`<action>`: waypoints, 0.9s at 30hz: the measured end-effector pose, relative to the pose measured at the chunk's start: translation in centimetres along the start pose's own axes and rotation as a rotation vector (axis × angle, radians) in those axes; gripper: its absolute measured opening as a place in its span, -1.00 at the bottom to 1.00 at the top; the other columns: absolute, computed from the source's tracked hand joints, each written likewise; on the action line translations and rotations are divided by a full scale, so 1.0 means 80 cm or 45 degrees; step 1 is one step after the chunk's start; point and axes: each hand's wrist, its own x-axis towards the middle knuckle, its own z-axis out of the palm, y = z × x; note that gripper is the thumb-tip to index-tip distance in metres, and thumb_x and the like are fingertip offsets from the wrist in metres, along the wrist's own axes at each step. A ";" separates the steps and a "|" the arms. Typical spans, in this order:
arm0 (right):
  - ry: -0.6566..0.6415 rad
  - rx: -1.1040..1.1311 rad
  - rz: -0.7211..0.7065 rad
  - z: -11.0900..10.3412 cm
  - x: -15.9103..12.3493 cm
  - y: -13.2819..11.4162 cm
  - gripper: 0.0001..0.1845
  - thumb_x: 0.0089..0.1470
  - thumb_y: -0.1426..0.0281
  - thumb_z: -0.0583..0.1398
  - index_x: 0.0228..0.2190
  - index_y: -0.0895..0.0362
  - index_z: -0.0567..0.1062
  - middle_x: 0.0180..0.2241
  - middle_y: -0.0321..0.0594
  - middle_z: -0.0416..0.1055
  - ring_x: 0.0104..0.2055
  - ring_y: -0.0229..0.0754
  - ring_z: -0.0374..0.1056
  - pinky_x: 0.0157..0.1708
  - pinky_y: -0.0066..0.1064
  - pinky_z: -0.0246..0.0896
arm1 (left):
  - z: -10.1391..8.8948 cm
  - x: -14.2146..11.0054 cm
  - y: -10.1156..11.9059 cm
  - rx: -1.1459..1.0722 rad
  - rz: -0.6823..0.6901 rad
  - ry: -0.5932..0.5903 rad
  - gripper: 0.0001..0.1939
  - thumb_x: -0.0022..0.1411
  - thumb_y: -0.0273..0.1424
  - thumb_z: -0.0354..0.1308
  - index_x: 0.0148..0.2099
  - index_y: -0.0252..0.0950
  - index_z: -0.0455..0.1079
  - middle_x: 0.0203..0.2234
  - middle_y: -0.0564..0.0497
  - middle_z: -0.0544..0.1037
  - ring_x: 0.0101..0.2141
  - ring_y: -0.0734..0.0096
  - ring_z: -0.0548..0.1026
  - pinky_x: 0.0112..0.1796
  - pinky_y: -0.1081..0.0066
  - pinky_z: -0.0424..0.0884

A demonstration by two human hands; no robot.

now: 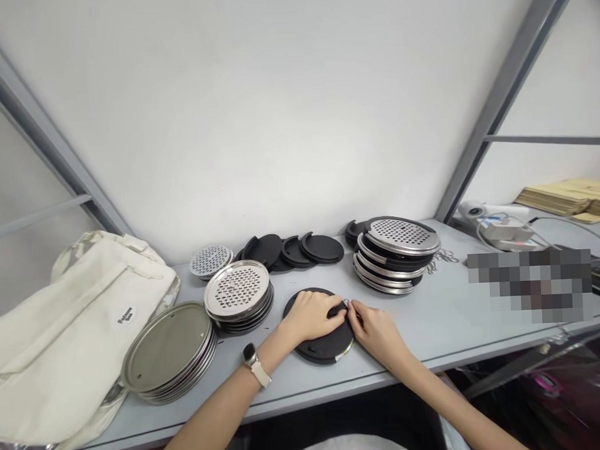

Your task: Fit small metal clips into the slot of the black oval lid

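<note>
- So the black disc lies flat near the counter's front edge, around the middle of its length.
- Left hand is spread over the disc with its fingers curled at the disc's right side. Can't tell how tightly it's gripping.
- Right hand is pinched down narrow, thumb to finger, and looks to be holding a small metal bit right by the rim. Too tiny to make out properly.
- My read: the step in hand is fiddly fingertip work at that rim.
- Next move, imo, calls for the disc pinned flat and a light, precise pinch. That bit looks easy to drop.
- Similar-looking wiry metal pieces sit toward the back right, beside the tall mixed stack.
- More black discs line the back edge, and a perforated plate stack is off to the left.
</note>
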 end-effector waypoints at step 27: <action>-0.080 0.147 0.005 -0.007 0.005 0.003 -0.62 0.24 0.34 -0.09 -0.50 0.10 0.39 -0.57 -0.24 0.46 -0.54 -0.21 0.36 -0.53 -0.46 -0.06 | -0.002 -0.003 -0.001 -0.012 0.001 0.009 -0.81 0.26 -0.24 -0.02 -0.18 -0.23 0.28 -0.42 0.03 0.52 -0.37 0.23 0.50 -0.38 0.39 0.27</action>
